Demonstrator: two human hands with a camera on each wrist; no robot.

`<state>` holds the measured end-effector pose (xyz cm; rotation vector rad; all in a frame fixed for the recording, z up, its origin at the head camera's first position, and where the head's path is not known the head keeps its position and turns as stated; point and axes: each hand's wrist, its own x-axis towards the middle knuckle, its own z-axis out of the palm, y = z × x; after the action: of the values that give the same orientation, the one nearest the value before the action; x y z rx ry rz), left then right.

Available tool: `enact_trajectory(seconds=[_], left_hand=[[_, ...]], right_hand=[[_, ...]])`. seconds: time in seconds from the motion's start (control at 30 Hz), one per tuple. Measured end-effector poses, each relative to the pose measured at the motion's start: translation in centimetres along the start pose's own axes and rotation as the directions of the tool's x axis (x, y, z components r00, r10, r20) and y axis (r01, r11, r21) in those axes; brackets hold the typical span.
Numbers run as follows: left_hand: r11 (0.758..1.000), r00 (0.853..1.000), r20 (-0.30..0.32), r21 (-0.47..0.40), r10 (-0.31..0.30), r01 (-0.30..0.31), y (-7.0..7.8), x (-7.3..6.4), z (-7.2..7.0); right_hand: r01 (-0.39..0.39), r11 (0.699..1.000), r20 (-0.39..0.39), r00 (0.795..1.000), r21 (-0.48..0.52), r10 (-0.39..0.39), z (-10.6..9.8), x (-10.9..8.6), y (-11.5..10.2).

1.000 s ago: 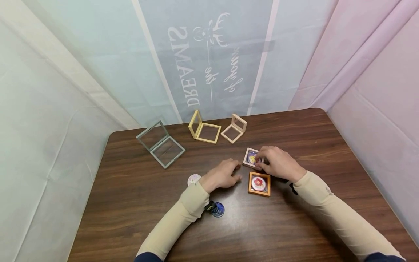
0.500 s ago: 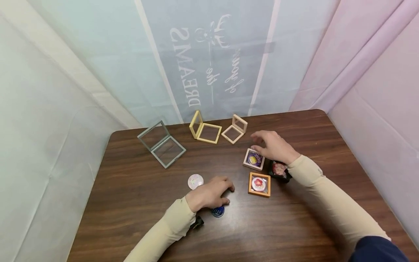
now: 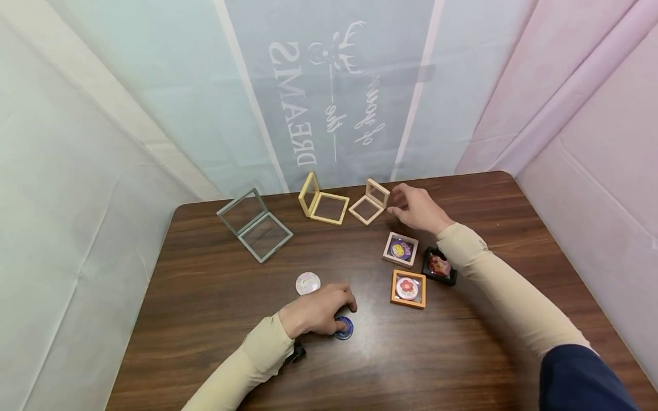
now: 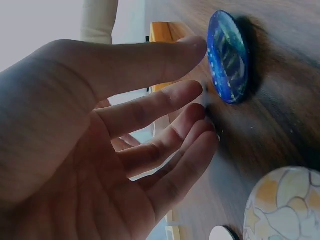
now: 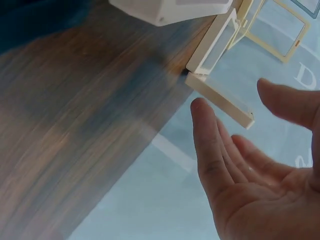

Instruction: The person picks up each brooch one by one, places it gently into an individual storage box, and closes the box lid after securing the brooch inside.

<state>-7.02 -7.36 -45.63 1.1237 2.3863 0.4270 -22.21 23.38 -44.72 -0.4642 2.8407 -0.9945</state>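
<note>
Fingers point(image 4: 155, 107) loosely parted: left hand point(image 3: 316, 311) by blue badge point(image 4: 227, 57), right hand point(image 3: 418, 210) beside beige frame point(image 3: 373, 202)

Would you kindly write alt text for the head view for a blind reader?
A person's left hand is at a round blue badge on a wooden table; the right hand is near an open beige frame. Farther left stand an open yellow frame and open green frame; three filled frames lie nearer.
</note>
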Motion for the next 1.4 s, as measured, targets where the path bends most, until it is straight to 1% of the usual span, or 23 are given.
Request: enact_trajectory(seconds=[0.1, 0.27, 0.53, 0.73, 0.9, 1.0, 1.2, 1.4], left_hand=[[1.0, 1.0, 0.003, 0.007, 0.022, -0.022, 0.1, 0.0, 0.1], [0.999, 0.999, -0.016, 0.011, 0.046, -0.046, 0.1, -0.2, 0.3], [0.999, 0.999, -0.01, 0.006, 0.042, -0.042, 0.0, -0.6, 0.7], [0.999, 0.999, -0.011, 0.003, 0.049, -0.049, 0.1, -0.5, 0.7], [0.999, 0.999, -0.002, 0.01, 0.034, -0.034, 0.1, -0.5, 0.7], [0.999, 0.999, -0.002, 0.014, 0.037, -0.037, 0.0, -0.4, 0.7], [0.997, 0.998, -0.015, -0.034, 0.062, -0.063, -0.4, -0.2, 0.4], [0.995, 0.999, -0.005, -0.09, 0.046, -0.047, -0.6, -0.1, 0.2]], right_hand=[[-0.012, 1.0, -0.017, 1.0, 0.009, 0.012, 0.2, 0.3, -0.2], [-0.011, 1.0, -0.041, 0.999, 0.011, 0.011, 0.6, 0.6, -0.6], [0.004, 1.0, -0.079, 0.997, 0.014, -0.003, 1.7, 1.8, -1.0], [0.015, 1.0, -0.126, 0.992, 0.006, -0.014, 2.4, 2.6, -0.4], [0.008, 1.0, -0.132, 0.991, -0.01, -0.009, 2.5, 2.7, 0.1], [0.006, 1.0, -0.129, 0.992, -0.019, -0.009, 2.5, 2.8, 0.2], [0.018, 1.0, -0.12, 0.993, -0.02, -0.02, 2.3, 3.3, 0.1], [0.024, 0.999, -0.116, 0.993, -0.038, -0.029, 2.2, 3.3, 0.0]])
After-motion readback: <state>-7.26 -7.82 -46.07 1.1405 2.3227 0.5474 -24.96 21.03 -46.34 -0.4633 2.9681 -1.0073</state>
